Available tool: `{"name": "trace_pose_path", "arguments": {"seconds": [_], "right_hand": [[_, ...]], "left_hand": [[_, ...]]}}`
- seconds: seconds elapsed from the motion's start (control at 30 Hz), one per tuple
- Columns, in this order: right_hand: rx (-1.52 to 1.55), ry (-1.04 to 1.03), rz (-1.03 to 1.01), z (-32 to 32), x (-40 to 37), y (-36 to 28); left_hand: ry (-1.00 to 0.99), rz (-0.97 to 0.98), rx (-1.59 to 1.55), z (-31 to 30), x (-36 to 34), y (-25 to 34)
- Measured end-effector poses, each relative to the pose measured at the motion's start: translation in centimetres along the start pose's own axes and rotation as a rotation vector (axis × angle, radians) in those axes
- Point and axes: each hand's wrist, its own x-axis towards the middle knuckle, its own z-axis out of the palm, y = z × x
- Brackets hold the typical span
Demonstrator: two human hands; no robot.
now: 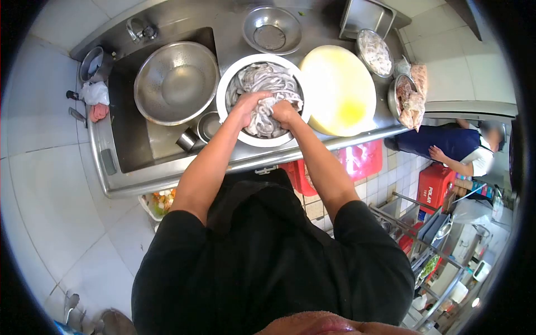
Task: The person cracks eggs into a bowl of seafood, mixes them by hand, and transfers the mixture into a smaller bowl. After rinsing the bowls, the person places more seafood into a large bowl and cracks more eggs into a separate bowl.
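Left hand: my left hand [249,107] presses into the slick grey-and-white strips [265,78], fingers curled over a bunch near the middle of the heap.
Right hand: my right hand [285,113] is in the same heap, just beside the left, its fingers partly buried among the strips; how tightly they close I cannot tell.
Strips: they lie under and around both hands, mostly beyond them, with a paler, twisted clump between the hands and more hanging toward me.
White-rimmed bowl [223,92]: it holds the whole heap and stands on the steel counter [229,33], both my wrists crossing its near rim.
Round board [338,89]: thick and pale yellow, immediately right of the bowl.
Small containers: a small round dish [209,127] and a tilted metal cup [187,140] sit left of the bowl, near my left forearm.
Large steel basin [177,84]: wide, over the sink [131,142] on my left, nothing heaped inside.
Far steel bowl [272,32]: beyond the white-rimmed bowl, with a round, dull patch at its bottom.
Right end: a steel bowl of pale pieces [375,54], a bowl of reddish meat [403,95] and, behind them, a rectangular pan [368,19].
Farther out: a person in a blue apron [427,142] stands past the counter's right end, near a red cooler [434,186].
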Motion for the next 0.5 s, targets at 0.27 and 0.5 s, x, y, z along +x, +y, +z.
{"name": "trace_pose_path", "arguments": {"seconds": [0.27, 0.5], "right_hand": [[-0.379, 0.391, -0.315, -4.9, -10.0, -11.5], [-0.509, 0.183, -0.451, -9.1, -12.9, -17.1]], "left_hand": [[0.289, 0.536, 0.566, 4.1, -4.5, 3.4], [0.122, 0.504, 0.920, 8.1, -12.1, 9.3]]}}
